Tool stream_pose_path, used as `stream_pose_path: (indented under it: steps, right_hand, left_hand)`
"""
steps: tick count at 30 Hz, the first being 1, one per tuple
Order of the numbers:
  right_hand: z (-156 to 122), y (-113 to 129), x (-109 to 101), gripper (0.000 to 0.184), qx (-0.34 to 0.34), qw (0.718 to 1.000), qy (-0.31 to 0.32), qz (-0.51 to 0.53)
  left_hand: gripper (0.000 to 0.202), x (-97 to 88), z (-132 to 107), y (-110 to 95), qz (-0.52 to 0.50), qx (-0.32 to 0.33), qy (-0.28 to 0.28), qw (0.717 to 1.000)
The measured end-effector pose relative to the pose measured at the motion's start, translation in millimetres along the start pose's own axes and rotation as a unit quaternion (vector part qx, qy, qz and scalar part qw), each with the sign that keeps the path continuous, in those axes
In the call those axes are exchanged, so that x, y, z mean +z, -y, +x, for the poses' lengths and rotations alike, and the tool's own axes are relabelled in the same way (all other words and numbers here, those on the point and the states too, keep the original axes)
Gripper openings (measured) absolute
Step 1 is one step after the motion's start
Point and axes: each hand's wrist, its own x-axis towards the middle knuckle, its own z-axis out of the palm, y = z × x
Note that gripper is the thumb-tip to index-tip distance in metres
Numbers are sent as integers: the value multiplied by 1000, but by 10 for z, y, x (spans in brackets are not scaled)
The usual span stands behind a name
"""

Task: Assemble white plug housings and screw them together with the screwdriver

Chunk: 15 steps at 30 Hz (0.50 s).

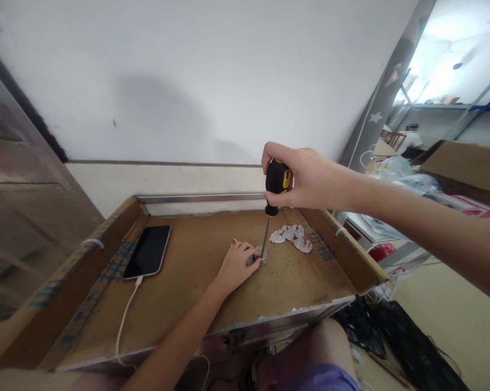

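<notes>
My right hand [299,176] is wrapped round the black and yellow handle of a screwdriver [278,179]. The shaft points down, slightly tilted, and its tip meets a small clear plastic piece [263,254] on the cardboard. Against the board, my left hand [240,265] pinches that piece between its fingers, which partly cover it. Just right of the tip lie several similar clear, scalloped plastic pieces [287,233] in a loose cluster, with small pins or screws standing on some. A tiny brass-coloured bit [234,240] shows by my left fingers.
The cardboard-lined worktop [188,293] has raised cardboard sides [348,252]. At its left lies a phone [147,251] with a white charging cable [125,320]. A white wall [188,98] rises behind. Bags and cartons [464,168] crowd the right, and black plastic [407,336] lies on the floor.
</notes>
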Motion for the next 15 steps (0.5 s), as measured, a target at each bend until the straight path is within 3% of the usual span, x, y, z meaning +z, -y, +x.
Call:
stream_pose_path:
  steps: [7,15]
  right_hand:
    - [-36,86,-48,21,7,999,-35,26]
    - [-84,87,7,23,-31,999,3,-39]
  left_hand:
    - [9,23,-2,14,3,2,-4,1000]
    - [9,19,4,5,7,-3,-2,1000]
